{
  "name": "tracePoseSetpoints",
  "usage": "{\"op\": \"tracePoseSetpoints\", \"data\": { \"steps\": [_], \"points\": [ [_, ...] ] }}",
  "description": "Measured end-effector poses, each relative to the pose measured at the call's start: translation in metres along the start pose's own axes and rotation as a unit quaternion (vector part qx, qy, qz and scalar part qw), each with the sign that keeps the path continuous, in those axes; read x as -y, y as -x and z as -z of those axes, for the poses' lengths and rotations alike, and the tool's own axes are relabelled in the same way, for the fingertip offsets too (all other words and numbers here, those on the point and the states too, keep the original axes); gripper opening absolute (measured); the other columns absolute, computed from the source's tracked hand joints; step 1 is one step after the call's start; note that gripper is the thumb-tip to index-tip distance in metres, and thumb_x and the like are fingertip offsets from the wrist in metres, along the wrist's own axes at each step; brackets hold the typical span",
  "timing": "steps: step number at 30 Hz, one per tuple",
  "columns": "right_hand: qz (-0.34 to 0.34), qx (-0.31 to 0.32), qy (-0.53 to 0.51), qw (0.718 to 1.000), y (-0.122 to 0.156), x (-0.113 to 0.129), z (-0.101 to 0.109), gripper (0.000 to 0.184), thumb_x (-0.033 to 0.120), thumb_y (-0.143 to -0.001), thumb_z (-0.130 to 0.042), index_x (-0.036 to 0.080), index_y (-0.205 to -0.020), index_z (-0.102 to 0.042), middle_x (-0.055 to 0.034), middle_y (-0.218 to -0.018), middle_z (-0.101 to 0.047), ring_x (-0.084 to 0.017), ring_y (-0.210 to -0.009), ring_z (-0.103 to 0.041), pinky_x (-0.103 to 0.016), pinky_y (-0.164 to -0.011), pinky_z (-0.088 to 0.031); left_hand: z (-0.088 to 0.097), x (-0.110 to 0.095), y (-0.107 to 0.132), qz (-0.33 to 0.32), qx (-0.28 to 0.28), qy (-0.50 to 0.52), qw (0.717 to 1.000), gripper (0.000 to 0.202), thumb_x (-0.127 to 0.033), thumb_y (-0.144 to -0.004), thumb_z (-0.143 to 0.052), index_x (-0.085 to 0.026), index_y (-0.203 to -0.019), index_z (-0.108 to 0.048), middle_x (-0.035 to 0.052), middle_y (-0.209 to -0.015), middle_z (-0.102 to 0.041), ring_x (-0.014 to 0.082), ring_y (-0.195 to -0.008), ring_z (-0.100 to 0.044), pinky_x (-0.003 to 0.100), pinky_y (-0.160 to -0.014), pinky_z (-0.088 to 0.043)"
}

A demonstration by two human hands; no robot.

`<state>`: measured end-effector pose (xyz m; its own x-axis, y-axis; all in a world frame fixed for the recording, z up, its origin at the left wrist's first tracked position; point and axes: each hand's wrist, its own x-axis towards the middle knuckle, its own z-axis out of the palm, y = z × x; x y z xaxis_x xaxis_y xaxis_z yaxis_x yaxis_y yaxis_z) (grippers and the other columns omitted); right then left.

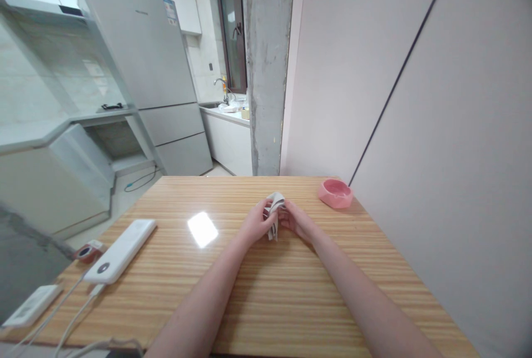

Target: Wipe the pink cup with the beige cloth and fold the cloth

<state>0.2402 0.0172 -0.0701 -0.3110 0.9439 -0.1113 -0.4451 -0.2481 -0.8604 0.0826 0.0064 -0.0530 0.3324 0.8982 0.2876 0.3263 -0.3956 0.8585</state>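
Note:
Both my hands meet over the middle of the wooden table, around a crumpled light grey cloth. My left hand grips the cloth from its left side, thumb toward the camera. On the other side, the fingers of my right hand are bent and pinch the cloth's right edge. Part of the fabric sticks up above the fingers, and a folded end hangs down between the hands. Whether anything lies inside the cloth is hidden.
A pink bowl-like dish stands at the table's far right, near the wall. On the left lie a white power bank with cables, a red-brown roll-like object and a white box-shaped device. Behind are a fridge and a sink counter.

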Motion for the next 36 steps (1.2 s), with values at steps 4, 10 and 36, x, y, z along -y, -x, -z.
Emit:
{"op": "tracePoseSetpoints", "data": {
  "steps": [4,10,36],
  "points": [
    [0.042,0.006,0.044,0.998,0.001,0.000,-0.001,0.041,0.035,-0.065,-0.078,0.021,-0.095,-0.054,-0.0003,-0.087,-0.067,-0.013,-0.074,-0.064,-0.023,-0.060,-0.050,0.001,0.003,-0.005,-0.005,-0.011,0.042,0.999,0.030,-0.035,-0.085,-0.050,-0.019,-0.108,-0.060,0.0061,-0.098,-0.067,0.0178,-0.083,-0.061,0.028,-0.075,-0.047],
    [0.052,-0.031,0.092,0.994,-0.001,-0.003,0.002,0.039,0.033,-0.062,-0.077,0.023,-0.093,-0.055,0.0018,-0.084,-0.065,-0.015,-0.077,-0.062,-0.025,-0.064,-0.049,-0.004,0.006,-0.007,-0.004,-0.001,0.022,1.000,0.023,-0.030,-0.081,-0.053,-0.015,-0.096,-0.065,0.0038,-0.085,-0.067,0.0151,-0.075,-0.058,0.026,-0.073,-0.046],
    [0.124,-0.239,0.635,0.724,-0.013,0.009,0.060,0.023,0.017,-0.075,-0.054,0.017,-0.097,-0.059,-0.0010,-0.076,-0.059,-0.015,-0.070,-0.053,-0.025,-0.065,-0.038,0.082,0.040,-0.008,0.266,-0.112,-0.324,0.901,0.022,-0.028,-0.082,-0.047,-0.017,-0.082,-0.066,0.0128,-0.089,-0.070,0.0248,-0.084,-0.064,0.029,-0.067,-0.042]
  ]
}}
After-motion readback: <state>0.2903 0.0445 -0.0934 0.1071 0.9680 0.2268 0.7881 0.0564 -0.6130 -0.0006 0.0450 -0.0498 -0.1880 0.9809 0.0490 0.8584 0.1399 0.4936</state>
